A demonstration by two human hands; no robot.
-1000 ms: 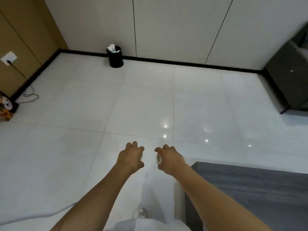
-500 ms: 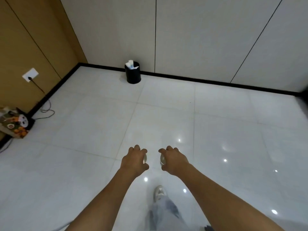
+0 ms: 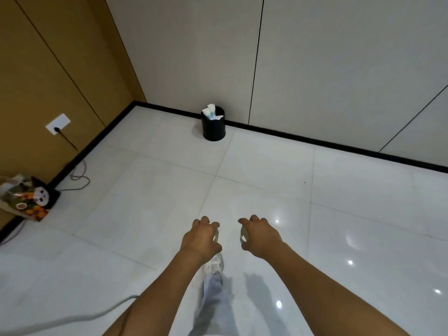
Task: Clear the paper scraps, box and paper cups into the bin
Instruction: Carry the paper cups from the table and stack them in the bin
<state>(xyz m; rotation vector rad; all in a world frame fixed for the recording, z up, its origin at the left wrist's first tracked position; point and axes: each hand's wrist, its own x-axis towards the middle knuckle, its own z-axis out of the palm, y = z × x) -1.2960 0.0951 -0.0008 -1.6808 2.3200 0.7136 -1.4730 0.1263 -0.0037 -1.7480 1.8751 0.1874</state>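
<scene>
Each hand held a paper cup. The left hand [image 3: 200, 237] had its fingers [image 3: 204, 221] curled over a cup [image 3: 216, 235], of which only a pale rim showed at the thumb side. The right hand [image 3: 259, 236] gripped a second cup [image 3: 243, 236] the same way, its rim just visible between thumb and fingers. The two hands hung side by side, near each other but apart, above the floor [image 3: 266, 180], with both bare forearms reaching in from the near edge.

The bin [image 3: 213, 128], black and round, stood upright on the floor at the far wall [image 3: 315, 57], well apart from the hands and slightly left of them. White paper and what looked like a cup [image 3: 211, 110] stuck up out of its top.

Below the hands, a leg in pale jeans [image 3: 213, 294] and a light shoe [image 3: 214, 263] showed on the glossy white tiles. On the left, a tan wall [image 3: 48, 69] carried a white socket [image 3: 57, 123] with a dark cable [image 3: 77, 170] looping down to the floor. A patterned bag [image 3: 26, 198] leaned at the foot of that wall, at the far left. A pale cable [image 3: 72, 320] lay across the floor at the near left.
</scene>
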